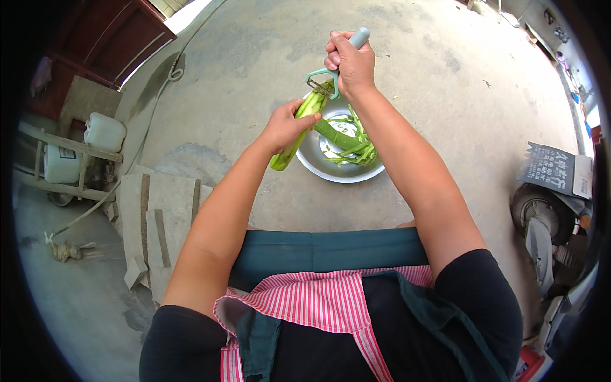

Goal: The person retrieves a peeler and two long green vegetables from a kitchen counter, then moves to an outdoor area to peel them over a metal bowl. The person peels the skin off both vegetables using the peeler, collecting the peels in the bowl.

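Note:
My left hand [289, 125] grips a long green vegetable [305, 117], perhaps a gourd or loofah, with pale peeled stripes, tilted with its stem end up and to the right. The grey handle of a Y-shaped vegetable peeler [322, 72] is held in my right hand [352, 62]. Its mint-green head and metal blade lie at the vegetable's stem end. Below both hands stands a round metal basin [340, 177] on the floor. Inside it are another green vegetable [340, 137] with its skin on and a heap of green peelings [363, 153].
At left, a wooden cart [71, 142] bears white plastic jugs [106, 131], near boards [174, 196] on the concrete floor. A hose [155, 102] runs along that side. A motor scooter's wheel [542, 210] and mudguard are at right.

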A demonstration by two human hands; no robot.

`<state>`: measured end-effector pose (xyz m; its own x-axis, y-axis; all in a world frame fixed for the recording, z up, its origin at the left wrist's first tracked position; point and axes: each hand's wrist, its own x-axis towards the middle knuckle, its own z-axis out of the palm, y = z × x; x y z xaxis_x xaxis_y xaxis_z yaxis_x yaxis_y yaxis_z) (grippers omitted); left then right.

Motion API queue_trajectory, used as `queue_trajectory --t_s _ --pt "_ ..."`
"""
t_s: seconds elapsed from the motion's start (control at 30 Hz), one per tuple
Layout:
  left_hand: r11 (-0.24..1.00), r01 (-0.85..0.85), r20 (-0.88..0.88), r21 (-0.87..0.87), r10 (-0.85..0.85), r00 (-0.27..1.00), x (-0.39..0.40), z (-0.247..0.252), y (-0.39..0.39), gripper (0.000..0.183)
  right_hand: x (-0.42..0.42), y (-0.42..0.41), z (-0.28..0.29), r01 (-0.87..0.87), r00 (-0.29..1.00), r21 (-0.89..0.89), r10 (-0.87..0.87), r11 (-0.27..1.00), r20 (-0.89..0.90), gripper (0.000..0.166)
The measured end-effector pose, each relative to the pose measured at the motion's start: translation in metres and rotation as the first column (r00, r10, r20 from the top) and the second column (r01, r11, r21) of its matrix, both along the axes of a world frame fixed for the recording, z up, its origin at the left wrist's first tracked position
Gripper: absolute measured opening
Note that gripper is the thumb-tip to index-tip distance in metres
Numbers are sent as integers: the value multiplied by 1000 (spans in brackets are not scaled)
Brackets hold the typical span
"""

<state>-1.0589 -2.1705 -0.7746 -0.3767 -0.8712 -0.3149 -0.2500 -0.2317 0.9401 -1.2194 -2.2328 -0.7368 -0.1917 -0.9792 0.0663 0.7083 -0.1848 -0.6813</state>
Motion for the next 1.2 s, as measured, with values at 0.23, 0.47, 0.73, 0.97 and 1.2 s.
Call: queue_trajectory --t_s 0.23,0.47,0.73,0.97,1.2 --pt "916 32 298 -401 98 950 -3 -5 4 45 -15 -8 -17 168 983 97 -160 981 -85 12" --pt "773 144 485 -617 229 844 -13 4 11 47 -16 -10 -24 180 983 150 -171 972 -74 12" --pt "663 186 487 -725 303 820 -10 0 8 45 -4 -6 -15 178 984 176 -178 968 -14 14" --pt "726 133 493 -675 309 813 -11 -2 8 48 -22 -22 -6 109 979 115 -127 987 159 12" --pt "872 81 509 -482 204 836 2 -5 -4 48 -56 -8 -10 -265 589 372 455 890 -668 44"
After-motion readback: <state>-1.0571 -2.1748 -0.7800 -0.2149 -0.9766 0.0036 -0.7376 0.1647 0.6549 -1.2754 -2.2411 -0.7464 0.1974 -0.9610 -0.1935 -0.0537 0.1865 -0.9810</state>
